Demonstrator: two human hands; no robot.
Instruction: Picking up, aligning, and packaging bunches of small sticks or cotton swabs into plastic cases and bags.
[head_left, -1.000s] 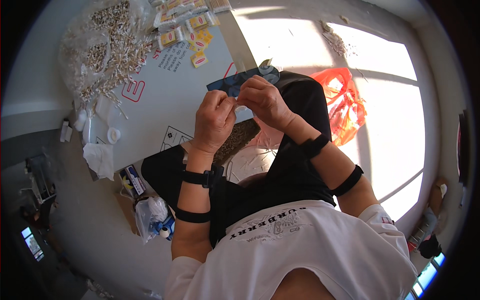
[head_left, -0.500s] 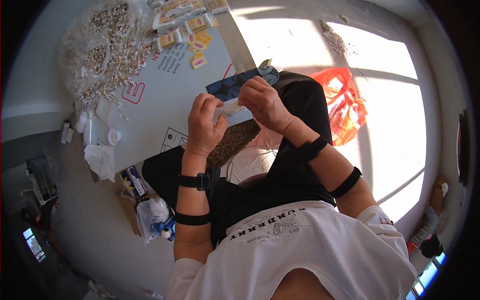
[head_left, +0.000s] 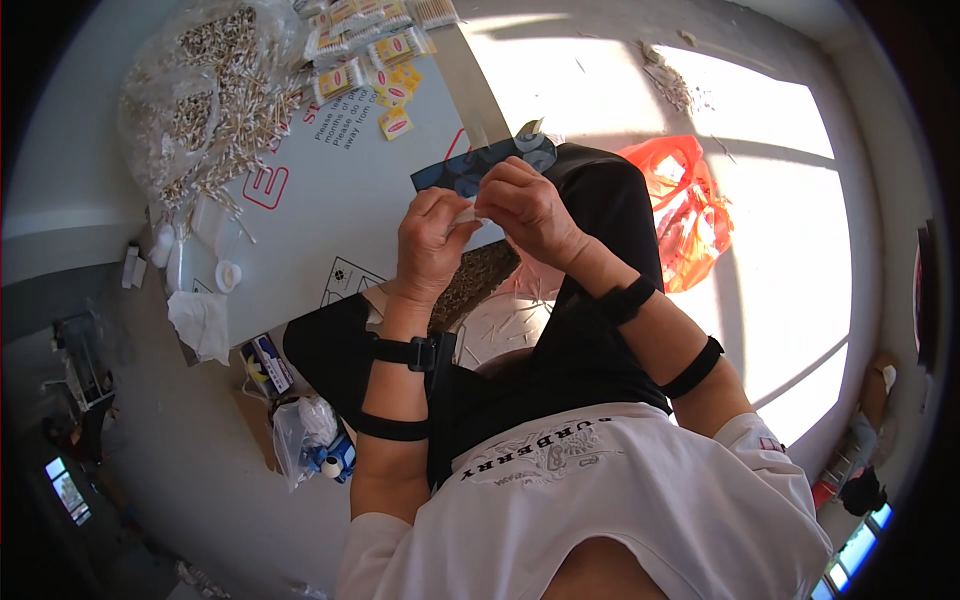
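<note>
Over the near right edge of the board, my left hand [head_left: 430, 240] and my right hand [head_left: 530, 205] meet with pinched fingers. Between their fingertips sits a small whitish, see-through piece [head_left: 468, 214] that looks like plastic film; the fingers cover most of it. Just beyond my hands a dark blue translucent strip [head_left: 450, 176] lies along the board's edge. Below them is a container of cotton swabs [head_left: 478, 280], partly hidden by my left hand and wrist.
A large clear bag of cotton swabs [head_left: 215, 90] rests on the grey board [head_left: 300, 220], near packed swabs [head_left: 340, 80] and yellow cards [head_left: 396, 122]. A white roll [head_left: 228, 274] and tissue [head_left: 200, 322] lie at its left. A red plastic bag [head_left: 685, 215] stands on the floor to the right.
My left hand has moved right and closed in on my right hand, so less of the whitish piece shows between them. My right hand has hardly moved.
</note>
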